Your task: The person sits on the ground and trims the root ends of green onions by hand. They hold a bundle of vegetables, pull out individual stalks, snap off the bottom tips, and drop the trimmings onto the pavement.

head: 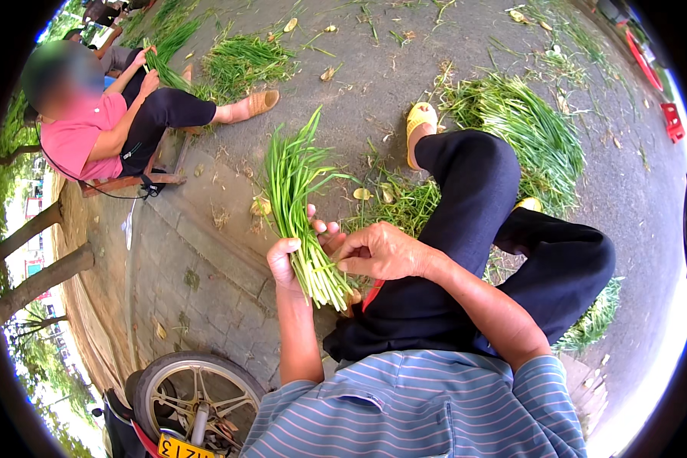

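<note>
A bunch of long green leafy stalks, like garlic chives (303,206), lies across the palm of my left hand (289,260), its pale cut ends pointing down towards my lap. The thumb and fingers of that hand wrap around the bunch. Close to its right side is my right hand (380,252), thumb and forefinger pinched together at the edge of the stalks; whether a stalk is between them cannot be told. Beyond my knees a large pile of the same greens (521,131) rests on the ground, and loose trimmings (409,203) lie beside my leg.
Another seated person (86,137) in a pink shirt holds greens at the upper left, near a further heap (246,63). A motorcycle wheel (200,389) stands at the lower left. More greens (595,318) lie right of my legs. Red plastic objects (672,123) are at the far right.
</note>
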Available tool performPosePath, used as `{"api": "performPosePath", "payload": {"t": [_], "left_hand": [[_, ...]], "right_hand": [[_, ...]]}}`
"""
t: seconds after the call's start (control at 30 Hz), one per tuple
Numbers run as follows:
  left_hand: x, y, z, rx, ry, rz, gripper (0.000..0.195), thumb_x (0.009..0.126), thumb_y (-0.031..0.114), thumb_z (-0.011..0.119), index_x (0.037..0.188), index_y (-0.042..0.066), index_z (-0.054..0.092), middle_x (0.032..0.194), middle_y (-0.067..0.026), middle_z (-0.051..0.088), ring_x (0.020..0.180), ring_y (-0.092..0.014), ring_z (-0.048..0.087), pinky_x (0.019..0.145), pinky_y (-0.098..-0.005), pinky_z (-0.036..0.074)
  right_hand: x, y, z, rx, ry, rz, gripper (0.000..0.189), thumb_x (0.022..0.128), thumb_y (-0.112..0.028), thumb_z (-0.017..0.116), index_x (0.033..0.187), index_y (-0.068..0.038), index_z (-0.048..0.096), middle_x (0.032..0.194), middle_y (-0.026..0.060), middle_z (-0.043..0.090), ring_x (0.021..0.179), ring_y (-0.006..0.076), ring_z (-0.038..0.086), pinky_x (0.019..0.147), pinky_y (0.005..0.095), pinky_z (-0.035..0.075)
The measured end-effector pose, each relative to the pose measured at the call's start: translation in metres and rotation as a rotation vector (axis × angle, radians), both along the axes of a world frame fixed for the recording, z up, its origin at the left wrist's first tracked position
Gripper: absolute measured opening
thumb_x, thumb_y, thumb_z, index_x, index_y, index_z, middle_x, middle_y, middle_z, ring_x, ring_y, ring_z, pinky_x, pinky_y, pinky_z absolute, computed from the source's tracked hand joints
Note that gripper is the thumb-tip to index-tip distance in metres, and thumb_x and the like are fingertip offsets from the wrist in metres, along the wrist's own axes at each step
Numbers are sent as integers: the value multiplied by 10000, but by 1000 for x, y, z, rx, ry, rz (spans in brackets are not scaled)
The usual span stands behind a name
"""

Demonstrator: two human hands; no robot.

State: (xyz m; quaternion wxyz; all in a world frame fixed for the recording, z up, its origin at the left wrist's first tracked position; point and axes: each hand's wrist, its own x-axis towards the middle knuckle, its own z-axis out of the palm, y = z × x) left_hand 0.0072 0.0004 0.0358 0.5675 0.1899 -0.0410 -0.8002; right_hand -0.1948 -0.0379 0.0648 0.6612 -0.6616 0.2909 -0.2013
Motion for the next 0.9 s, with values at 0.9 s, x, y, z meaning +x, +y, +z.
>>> {"api": "performPosePath", "payload": {"t": [0.9], "left_hand": [[-17,9,-2,56,-69,-64,679,657,156,541,1304,-7,418,1343,-202,440,1193,-359,469,959,-472,429]], "right_hand": [[16,-9,-14,37,32,-93,175,840,-126,610,916,26,650,661,44,602,587,90,558,546,247,464]]}}
